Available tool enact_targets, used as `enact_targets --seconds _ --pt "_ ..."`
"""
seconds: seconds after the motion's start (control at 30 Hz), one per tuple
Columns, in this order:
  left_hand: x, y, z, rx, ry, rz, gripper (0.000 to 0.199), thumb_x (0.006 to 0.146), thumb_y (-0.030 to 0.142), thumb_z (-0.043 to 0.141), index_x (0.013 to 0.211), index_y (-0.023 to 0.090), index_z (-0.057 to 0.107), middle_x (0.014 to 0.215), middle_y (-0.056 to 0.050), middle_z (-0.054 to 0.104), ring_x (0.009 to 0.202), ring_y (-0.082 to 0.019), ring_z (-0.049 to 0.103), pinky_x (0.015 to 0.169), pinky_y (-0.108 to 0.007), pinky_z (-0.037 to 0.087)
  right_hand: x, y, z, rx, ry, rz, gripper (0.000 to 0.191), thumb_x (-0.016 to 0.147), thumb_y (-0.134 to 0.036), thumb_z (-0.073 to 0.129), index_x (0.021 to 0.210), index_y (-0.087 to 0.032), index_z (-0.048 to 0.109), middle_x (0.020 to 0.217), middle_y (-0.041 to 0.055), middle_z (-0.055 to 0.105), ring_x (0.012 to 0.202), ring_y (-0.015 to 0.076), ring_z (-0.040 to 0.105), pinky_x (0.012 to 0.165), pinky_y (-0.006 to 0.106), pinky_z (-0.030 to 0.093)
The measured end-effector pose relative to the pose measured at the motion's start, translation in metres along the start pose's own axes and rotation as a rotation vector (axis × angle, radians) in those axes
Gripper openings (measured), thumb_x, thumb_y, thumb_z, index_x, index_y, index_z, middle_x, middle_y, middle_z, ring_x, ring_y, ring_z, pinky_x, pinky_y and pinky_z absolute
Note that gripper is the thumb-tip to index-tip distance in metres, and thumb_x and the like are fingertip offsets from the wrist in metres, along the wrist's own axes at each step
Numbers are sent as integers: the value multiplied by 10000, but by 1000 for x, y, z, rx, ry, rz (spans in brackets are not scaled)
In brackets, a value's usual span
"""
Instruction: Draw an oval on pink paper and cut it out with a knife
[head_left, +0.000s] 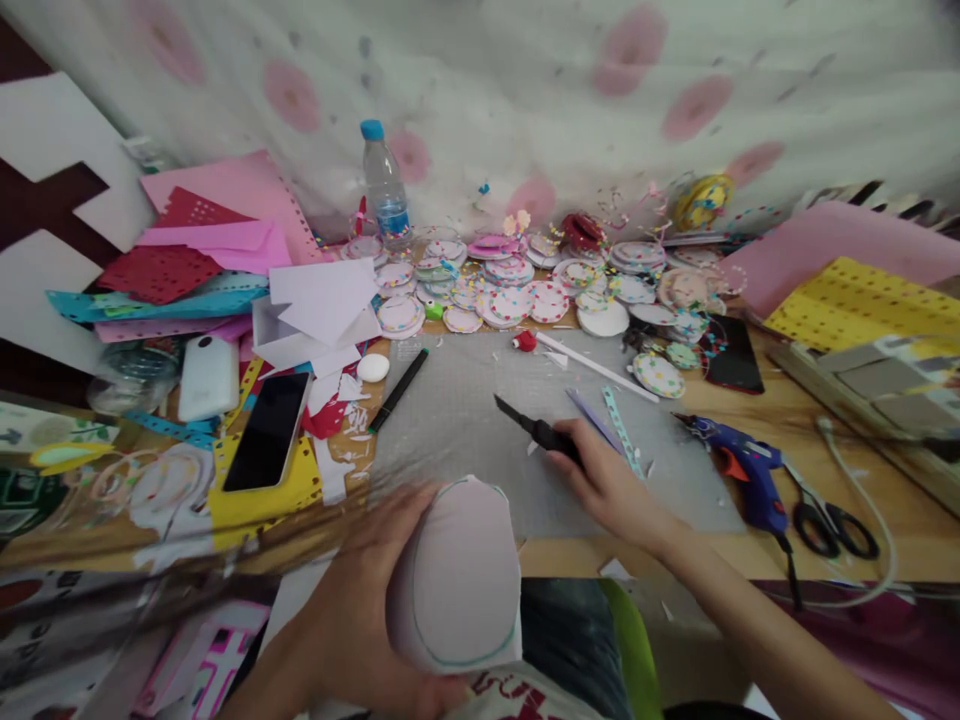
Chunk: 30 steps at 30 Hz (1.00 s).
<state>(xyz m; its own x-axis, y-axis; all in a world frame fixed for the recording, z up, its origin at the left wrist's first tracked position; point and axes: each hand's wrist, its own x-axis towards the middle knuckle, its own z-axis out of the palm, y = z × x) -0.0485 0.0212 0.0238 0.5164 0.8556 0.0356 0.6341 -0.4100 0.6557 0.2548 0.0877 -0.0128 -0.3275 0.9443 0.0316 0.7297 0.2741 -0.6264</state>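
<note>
My left hand (367, 600) is wrapped round a white, round-ended paper or foam piece (469, 570) that has a green line drawn near its edge. This piece is held at the front edge of the table, close to my body. In my right hand (600, 475) is a black utility knife (536, 425), its dark blade pointing left and away from me above the grey cutting mat (450, 400). Beside the right hand lie a purple strip (592, 420) and a dotted light-blue strip (622, 430). A black marker (399, 390) rests at the mat's left side.
Several decorated paper discs (510, 303) are piled along the back. A plastic bottle (386, 185) stands behind them. To the right lie a blue glue gun (742, 465) and scissors (832, 520). A phone (268, 430), a white box (281, 335) and paper scraps crowd the left.
</note>
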Motion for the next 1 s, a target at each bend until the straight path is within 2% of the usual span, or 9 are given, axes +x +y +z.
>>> enact_targets --seconds 0.1,0.17,0.3,0.4,0.57,0.73,0.9,1.0 --pt "-4 0 -2 -137 105 65 1025 669 755 551 1484 266 167 1476 -142 375 1285 -386 442 1039 -524 387 -14 -18 -18 234 -37 -13 223 968 -356 384 1089 -200 486 909 51 599 803 177 585 694 293 485" --pt "-5 1 -3 -210 172 69 931 736 766 451 1475 250 219 1479 -141 369 1305 -382 418 1064 -526 352 -22 -32 -26 306 -93 -44 239 972 -384 385 1075 -207 509 856 26 602 762 156 581 672 263 467" --pt "-5 2 -4 -218 178 111 870 781 733 404 1465 217 255 1477 -140 371 1320 -359 406 1087 -491 325 -28 -52 -31 335 -130 -170 310 968 -434 384 1093 -195 537 855 42 650 740 157 608 653 250 452" --pt "-4 2 -6 -150 151 127 918 748 710 481 1473 204 233 1479 -146 371 1315 -354 418 1080 -471 342 -25 -56 -31 316 -120 -243 343 960 -445 390 1090 -172 552 833 56 666 692 157 612 615 248 438" --pt "-3 3 -10 -34 104 113 1057 633 672 625 1488 233 186 1469 -157 391 1281 -389 451 1034 -521 392 -21 -53 -34 257 -115 -279 370 946 -457 401 1047 -150 581 797 74 668 652 163 607 581 256 431" --pt "-3 2 -12 30 72 83 1089 612 691 615 1493 229 172 1472 -156 389 1288 -391 442 1031 -537 395 -21 -48 -33 226 -104 -289 362 941 -448 407 1052 -154 587 784 78 669 642 168 604 578 262 436" --pt "-4 -1 -12 25 103 147 1100 586 628 647 1496 241 165 1470 -138 395 1295 -375 439 1020 -504 425 -21 -46 -29 258 -97 -297 407 947 -477 391 1047 -137 592 777 79 671 631 162 600 565 256 418" --pt "-10 4 -10 43 65 101 1152 532 611 694 1498 271 167 1440 -118 445 1249 -381 486 988 -501 460 -17 -41 -21 267 -128 -242 399 943 -474 414 1066 -140 594 812 81 681 674 169 616 593 256 422"
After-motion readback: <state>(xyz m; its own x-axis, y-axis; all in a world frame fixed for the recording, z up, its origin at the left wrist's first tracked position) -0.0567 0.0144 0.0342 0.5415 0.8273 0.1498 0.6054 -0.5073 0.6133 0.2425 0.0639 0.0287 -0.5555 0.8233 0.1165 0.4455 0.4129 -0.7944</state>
